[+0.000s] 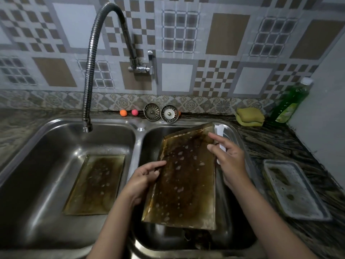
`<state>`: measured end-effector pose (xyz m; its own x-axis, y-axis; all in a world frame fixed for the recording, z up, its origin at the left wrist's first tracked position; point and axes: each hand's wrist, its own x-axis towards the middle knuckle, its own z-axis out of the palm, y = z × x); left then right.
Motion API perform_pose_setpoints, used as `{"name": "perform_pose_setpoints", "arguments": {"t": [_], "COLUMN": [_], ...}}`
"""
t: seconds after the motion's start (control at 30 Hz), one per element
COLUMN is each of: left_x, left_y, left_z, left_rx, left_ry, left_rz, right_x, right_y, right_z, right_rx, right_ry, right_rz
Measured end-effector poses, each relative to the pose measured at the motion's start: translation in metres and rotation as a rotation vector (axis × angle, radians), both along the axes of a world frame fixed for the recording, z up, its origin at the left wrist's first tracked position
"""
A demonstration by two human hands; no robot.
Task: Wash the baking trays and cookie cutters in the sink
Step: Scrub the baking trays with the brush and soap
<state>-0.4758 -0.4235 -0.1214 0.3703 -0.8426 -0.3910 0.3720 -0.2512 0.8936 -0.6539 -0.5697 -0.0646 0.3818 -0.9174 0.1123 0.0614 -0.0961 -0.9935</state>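
Left hand [144, 176] pinches the greasy baking tray [184, 182] propped in the right sink basin [231, 131], right hand [230, 161] grips something white at its edge; slick grease could let it slide and clang down.

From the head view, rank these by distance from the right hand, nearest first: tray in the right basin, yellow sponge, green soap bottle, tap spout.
1. Tray in the right basin, just left of the right hand.
2. Yellow sponge, behind on the counter.
3. Green soap bottle, far right corner.
4. Tap spout, over the left basin.
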Motion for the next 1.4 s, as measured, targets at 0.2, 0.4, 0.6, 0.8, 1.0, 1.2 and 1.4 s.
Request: {"name": "perform_pose_setpoints", "arguments": {"t": [0.2,0.4,0.6,0.8,1.0,1.2,1.4], "left_x": [0.053,0.142,0.206,0.211,0.189,0.103,0.006], "left_y": [0.057,0.122,0.141,0.116,0.083,0.002,-0.083], "left_z": [0.008,0.015,-0.028,-0.062,-0.058,-0.02,-0.043], "left_rx": [0.001,0.228,0.421,0.536,0.449,0.048,0.198], "left_ry": [0.047,-0.183,-0.348,-0.343,-0.632,-0.829,-0.595], "left_rz": [0.331,0.59,0.614,0.519,0.445,0.292,-0.06], "right_x": [0.011,0.004,-0.01,-0.021,-0.024,-0.031,-0.055], "right_y": [0.009,0.023,0.032,0.034,0.034,0.022,0.012], "right_z": [-0.01,-0.043,-0.057,-0.067,-0.069,-0.07,-0.06], "right_rx": [0.008,0.017,0.074,0.033,-0.008,-0.073,-0.117], "right_ry": [-0.004,0.137,0.248,0.289,0.309,0.378,0.443], "right_rz": [0.139,0.188,0.211,0.203,0.124,-0.065,-0.137]}}
